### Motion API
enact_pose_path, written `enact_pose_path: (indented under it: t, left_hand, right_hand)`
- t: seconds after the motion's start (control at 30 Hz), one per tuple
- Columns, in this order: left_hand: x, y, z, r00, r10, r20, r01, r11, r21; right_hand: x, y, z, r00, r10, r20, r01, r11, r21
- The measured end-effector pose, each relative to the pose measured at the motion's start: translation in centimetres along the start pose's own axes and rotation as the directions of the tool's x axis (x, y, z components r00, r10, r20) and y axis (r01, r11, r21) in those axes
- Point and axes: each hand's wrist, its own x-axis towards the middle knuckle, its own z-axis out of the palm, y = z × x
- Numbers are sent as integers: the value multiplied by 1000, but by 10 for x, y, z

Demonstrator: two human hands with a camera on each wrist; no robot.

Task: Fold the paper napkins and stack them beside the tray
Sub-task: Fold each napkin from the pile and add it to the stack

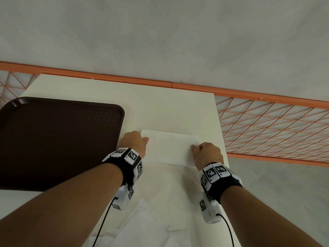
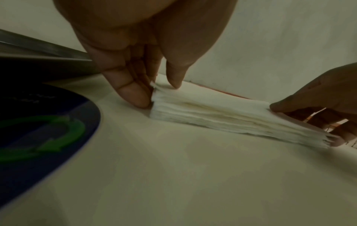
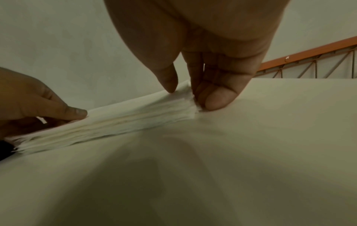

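Note:
A stack of folded white napkins (image 1: 170, 148) (image 2: 212, 113) (image 3: 115, 122) lies flat on the cream table (image 1: 160, 107), just right of the dark brown tray (image 1: 53, 139). My left hand (image 1: 135, 141) (image 2: 160, 94) holds the stack's left end, thumb on top and fingers down against its edge. At the opposite end my right hand (image 1: 204, 152) (image 3: 187, 97) pinches it the same way. Each wrist view also shows the other hand at the far end of the stack: the right hand (image 2: 309, 99) and the left hand (image 3: 38, 107).
Loose unfolded white napkins (image 1: 151, 225) lie near the table's front edge between my forearms. An orange wire-mesh rack (image 1: 276, 125) runs along the table's right side and behind it. The table's right edge lies close to my right hand.

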Motion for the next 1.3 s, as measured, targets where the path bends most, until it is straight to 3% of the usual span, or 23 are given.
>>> enact_pose_path:
  t: [0.2,0.37,0.47,0.6,0.83,1.07,1.3]
  left_hand:
    - [-13,-18,-9,999,15,-33,-17,999,-38]
    - [-58,-47,-5,969,241,-46,-243,969,-45]
    - [-92,-59,0,910,411,54,-406,910,-84]
    - [-141,-64,15,767,576,281,-589,807,-48]
    - [-194,-73,38,654,567,501,-665,746,23]
    - [-211,-85,45,706,557,438,-629,777,25]
    - [-220,-90,46,746,551,374,-593,805,-4]
  right_hand:
    - [-15,14,-9,1000,6,-9,-6,999,41]
    - [-63,37,-1,1000,-12,0,12,988,151]
    - [-107,48,5,995,-99,-1,97,978,185]
    - [-166,71,14,953,-268,141,258,962,85]
    - [-225,90,35,864,-370,341,421,903,-88]
    - [-229,85,49,891,-321,322,378,916,-134]
    - [-220,77,44,898,-201,391,219,976,-2]
